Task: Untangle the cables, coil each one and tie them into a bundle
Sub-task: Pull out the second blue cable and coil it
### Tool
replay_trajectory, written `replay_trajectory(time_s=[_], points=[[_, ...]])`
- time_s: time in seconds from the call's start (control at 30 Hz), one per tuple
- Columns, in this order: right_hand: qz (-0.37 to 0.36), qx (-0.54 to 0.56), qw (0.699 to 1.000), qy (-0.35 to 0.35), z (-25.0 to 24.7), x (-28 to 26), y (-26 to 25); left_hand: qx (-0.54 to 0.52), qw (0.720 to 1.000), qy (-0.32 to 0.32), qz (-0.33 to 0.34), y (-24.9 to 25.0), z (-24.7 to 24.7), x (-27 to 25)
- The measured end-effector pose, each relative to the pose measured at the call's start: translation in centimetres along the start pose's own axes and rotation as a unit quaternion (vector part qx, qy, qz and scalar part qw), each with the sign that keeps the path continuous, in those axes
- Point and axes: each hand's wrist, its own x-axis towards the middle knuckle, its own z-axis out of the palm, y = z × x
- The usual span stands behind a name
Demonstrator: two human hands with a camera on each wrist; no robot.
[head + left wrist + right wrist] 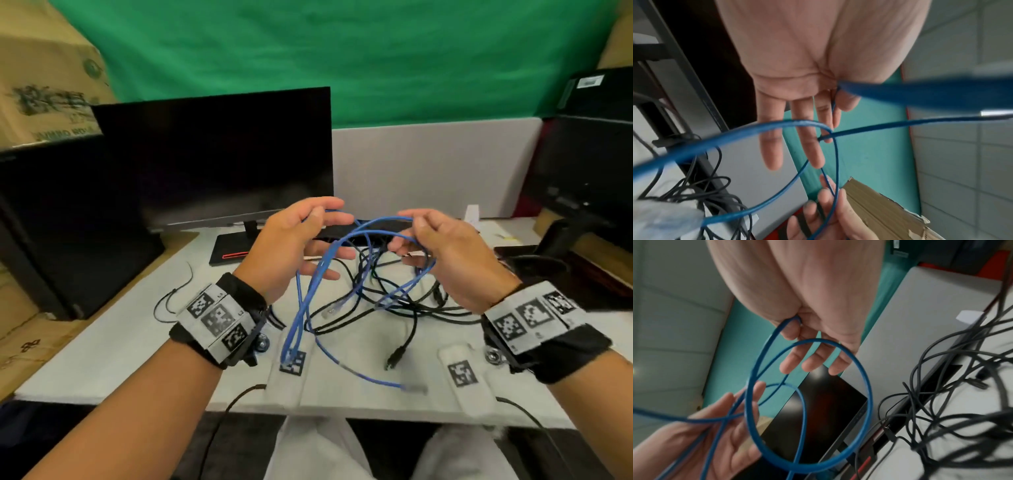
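Both hands raised above the black cable tangle (pixel 387 294) on the table (pixel 113 346): left hand (pixel 291 246) and right hand (pixel 455 253) each pinch the blue cable (pixel 308 308); its loops hang toward the table's near edge. The right-wrist view alone shows a closed loop.

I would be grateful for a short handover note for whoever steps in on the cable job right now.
Left hand: pinches the blue cable between thumb and forefinger, other fingers straight.
Right hand: pinches the same cable.
The blue cable hangs in loose loops between the hands above the table; one plug is near the front edge.
The black cables lie tangled on the table.
Done: blue cable lifted, coiling begun.
Left: finish that coil, untangle and coil the black ones, tie the bundle.
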Motion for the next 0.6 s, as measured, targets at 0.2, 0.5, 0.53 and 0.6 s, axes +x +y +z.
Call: replay_trajectory(time_s=[0.2, 0.5, 0.53, 0.6], points=[[0.002, -0.192, 0.98, -0.055, -0.6, -6.0, -0.8, 0.004, 1.0, -0.008, 0.022, 0.5, 1.8, -5.0], [-0.08, -0.232, 0.956, -0.16, 0.4, -12.5, -2.1, 0.145, 0.98, -0.081, 0.112, 0.8, 5.8, -10.4], [-0.077, -0.234, 0.957, -0.153, 0.4, -12.6, -1.8, 0.155, 0.977, -0.081, 0.118, 0.8, 6.2, -10.5], [-0.047, -0.247, 0.959, -0.131, 0.1, -12.3, -0.9, 0.17, 0.974, -0.071, 0.13, 0.9, 6.4, -10.5]])
